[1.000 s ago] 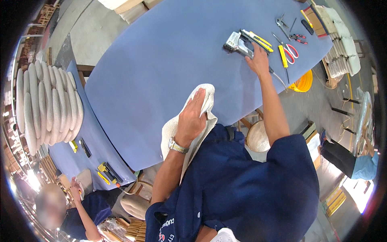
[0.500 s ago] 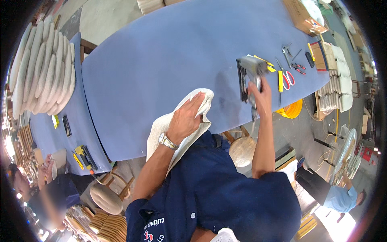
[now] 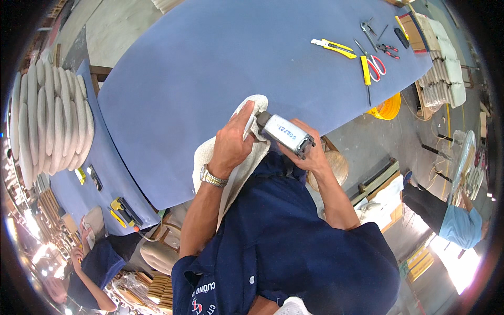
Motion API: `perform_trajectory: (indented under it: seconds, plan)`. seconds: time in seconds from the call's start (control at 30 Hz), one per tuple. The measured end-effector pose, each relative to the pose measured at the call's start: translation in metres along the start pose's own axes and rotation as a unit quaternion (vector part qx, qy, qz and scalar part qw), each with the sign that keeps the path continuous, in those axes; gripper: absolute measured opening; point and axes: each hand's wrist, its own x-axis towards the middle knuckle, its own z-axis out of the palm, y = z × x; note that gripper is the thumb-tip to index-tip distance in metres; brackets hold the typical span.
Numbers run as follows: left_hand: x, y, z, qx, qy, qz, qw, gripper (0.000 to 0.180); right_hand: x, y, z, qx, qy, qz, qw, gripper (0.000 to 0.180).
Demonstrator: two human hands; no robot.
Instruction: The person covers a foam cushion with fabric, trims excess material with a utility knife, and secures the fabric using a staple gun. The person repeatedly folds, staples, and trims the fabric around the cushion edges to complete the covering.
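Observation:
A cream fabric-covered seat pad point(image 3: 206, 153) stands tilted against my body at the table's near edge. My left hand point(image 3: 232, 143), with a metal watch on its wrist, is closed over the pad's upper part, fingers pressed along the fabric edge. In my right hand point(image 3: 310, 149) is a silver and black staple gun point(image 3: 285, 132), its nose touching or very close to the pad's edge beside my left fingers. The gun's body hides most of its handle and some right-hand fingers.
On the blue table point(image 3: 184, 79) lie a yellow cutter point(image 3: 336, 48), red-handled scissors point(image 3: 375, 68), a yellow-handled tool point(image 3: 365, 71) and pliers point(image 3: 387, 50). Stacked pads point(image 3: 52, 121) stand left. A yellow basket point(image 3: 387, 107) sits beyond the right edge. Other people work at both sides.
My right hand has brought the staple gun from above the table's right part leftward and nearer, up to the pad. My left hand still holds the pad, now tilted more upright.

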Motion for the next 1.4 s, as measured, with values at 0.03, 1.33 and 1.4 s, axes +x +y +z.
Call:
perform_trajectory:
  seconds: [0.03, 1.33, 1.4]
  plan:
    - [0.0, 0.0, 0.0, 0.001, -0.001, -0.001, 1.0, 0.069, -0.003, 0.002, 0.0, -0.002, 0.0, 0.007, 1.0, 0.039]
    - [-0.002, 0.014, -0.015, 0.084, 0.02, 0.038, 0.996, 0.048, -0.013, 0.005, 0.006, 0.08, 0.08, 0.066, 0.991, 0.029]
    - [-0.005, 0.007, -0.013, 0.085, 0.049, 0.097, 0.99, 0.041, -0.012, -0.002, 0.0, 0.078, 0.107, 0.091, 0.987, 0.028]
